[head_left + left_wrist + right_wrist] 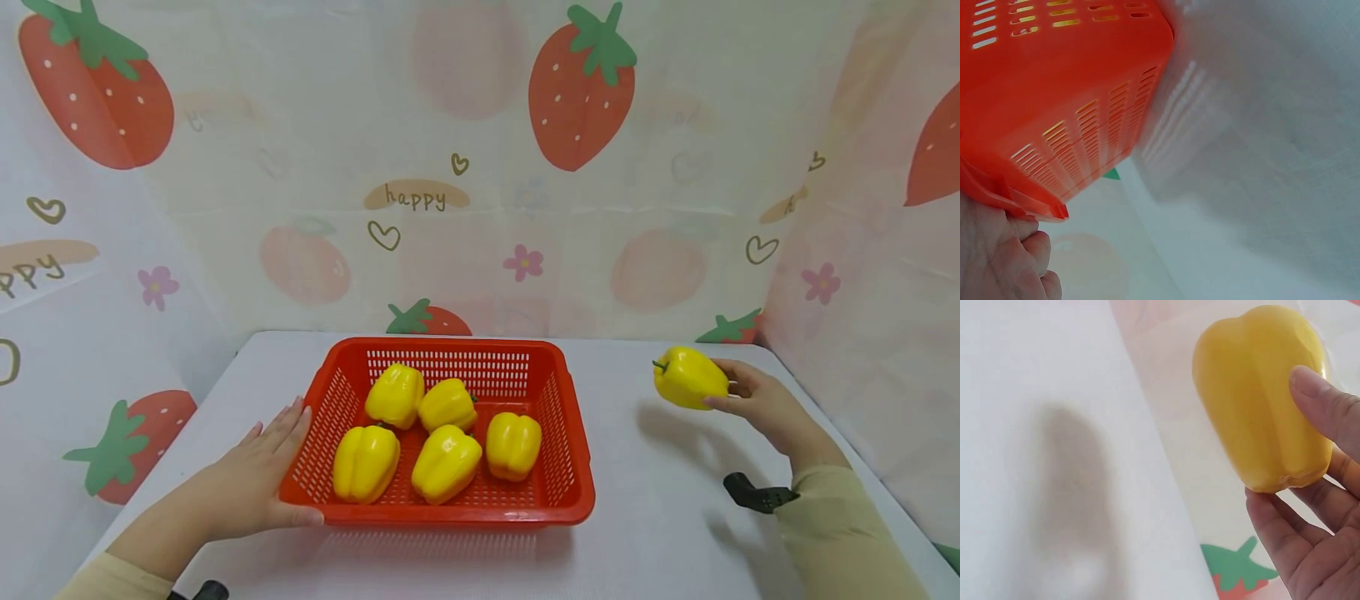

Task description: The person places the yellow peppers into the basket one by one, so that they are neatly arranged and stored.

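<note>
My right hand (765,408) holds a yellow bell pepper (688,378) above the right part of the table, its green stem pointing left. Thumb and fingertips grip the pepper (1260,400) near its blunt end in the right wrist view. On the left, my left hand (262,475) rests along the side rim of a red plastic basket (457,514), fingers extended and thumb at the front corner. From below, the left wrist view shows this hand (1004,256) against the rim of the basket (1054,81). Several yellow bell peppers (365,464) lie inside.
The basket stands on a white-covered table (637,533). Behind and beside it hang cloth walls (465,275) printed with strawberries, close to the table's back edge. A black strap end (757,493) sticks out from the right wrist.
</note>
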`<control>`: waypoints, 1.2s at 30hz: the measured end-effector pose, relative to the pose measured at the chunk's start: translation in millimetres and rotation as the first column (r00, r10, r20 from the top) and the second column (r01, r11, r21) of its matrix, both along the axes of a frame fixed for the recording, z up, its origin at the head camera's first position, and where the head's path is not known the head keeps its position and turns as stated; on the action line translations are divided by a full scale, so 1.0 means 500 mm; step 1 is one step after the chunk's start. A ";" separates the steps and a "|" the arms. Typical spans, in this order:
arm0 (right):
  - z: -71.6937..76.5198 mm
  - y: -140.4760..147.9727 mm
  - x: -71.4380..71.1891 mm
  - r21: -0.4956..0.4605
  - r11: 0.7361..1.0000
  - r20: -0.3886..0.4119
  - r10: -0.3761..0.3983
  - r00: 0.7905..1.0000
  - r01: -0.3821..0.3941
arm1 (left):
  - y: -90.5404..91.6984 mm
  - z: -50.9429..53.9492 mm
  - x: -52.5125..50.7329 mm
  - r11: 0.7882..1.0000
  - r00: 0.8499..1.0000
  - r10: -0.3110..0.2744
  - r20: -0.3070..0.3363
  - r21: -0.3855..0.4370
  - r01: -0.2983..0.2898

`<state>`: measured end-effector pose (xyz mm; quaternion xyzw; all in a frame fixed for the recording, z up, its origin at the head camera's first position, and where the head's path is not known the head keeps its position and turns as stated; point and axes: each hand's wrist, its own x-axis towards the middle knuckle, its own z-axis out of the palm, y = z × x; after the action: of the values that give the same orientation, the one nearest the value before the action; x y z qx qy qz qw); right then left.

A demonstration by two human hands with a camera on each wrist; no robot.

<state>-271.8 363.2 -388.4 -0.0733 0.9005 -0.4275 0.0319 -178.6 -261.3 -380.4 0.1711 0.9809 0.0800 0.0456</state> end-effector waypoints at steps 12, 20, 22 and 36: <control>0.052 -0.046 -0.027 0.051 0.997 -0.089 0.059 0.994 -0.055 | -0.001 0.000 -0.002 1.000 1.000 0.003 0.003 -0.004 -0.003; 0.090 -0.106 -0.040 0.020 0.990 -0.093 0.141 0.986 -0.140 | -0.001 0.001 -0.004 1.000 1.000 0.004 0.006 -0.013 -0.004; 0.097 -0.122 -0.043 0.013 0.986 -0.089 0.164 0.982 -0.164 | -0.001 0.001 -0.005 1.000 1.000 0.007 0.012 -0.013 -0.007; 0.128 -0.230 -0.066 0.013 0.954 -0.130 0.300 0.945 -0.301 | -0.005 -0.006 -0.007 1.000 1.000 -0.001 0.000 -0.013 0.001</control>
<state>-304.9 248.2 -324.7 -0.2376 0.8773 -0.4152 0.0373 -182.1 -264.0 -383.6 0.1712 0.9814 0.0736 0.0468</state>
